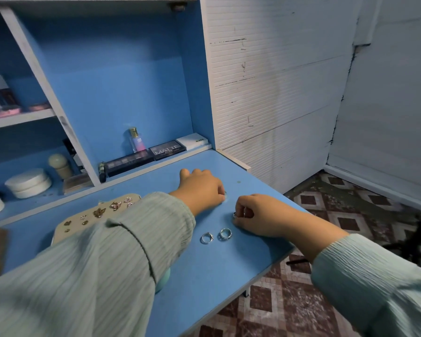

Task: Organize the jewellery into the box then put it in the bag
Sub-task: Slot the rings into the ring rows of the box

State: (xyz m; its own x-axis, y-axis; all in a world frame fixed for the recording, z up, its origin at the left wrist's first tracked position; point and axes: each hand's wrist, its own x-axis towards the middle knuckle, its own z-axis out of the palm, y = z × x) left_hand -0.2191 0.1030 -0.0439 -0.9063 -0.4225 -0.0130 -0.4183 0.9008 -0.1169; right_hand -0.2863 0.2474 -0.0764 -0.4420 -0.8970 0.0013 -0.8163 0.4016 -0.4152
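On the blue laminate tabletop (204, 283), near its right edge, the right hand (258, 215) rests with its fingers curled, pinching a small silver ring (236, 214) at the fingertips. Just beside it, toward the near edge, two more silver rings lie flat on the surface — one with a small raised setting (206, 238), the other a plain wider band (225, 233) — close together but apart from each other.

The left hand (201, 188) reaches across toward the right edge, knuckles up, its fingers bent down onto the tabletop; something small shows at its fingertips, but whether it grips that I cannot tell. Its pale green ribbed sleeve (122, 242) crosses over a beige padded jewellery-box tray (102, 207) studded with small gold earrings (99, 212), which sits toward the left part of the surface.

Along the far edge, in the blue cabinet recess, stand a small pink-and-lilac bottle with a gold cap (137, 139), a dark eyeshadow palette marked MATTE (167, 150) and a white flat box (192, 140). On the left shelf sits a round white lidded jar (28, 183).
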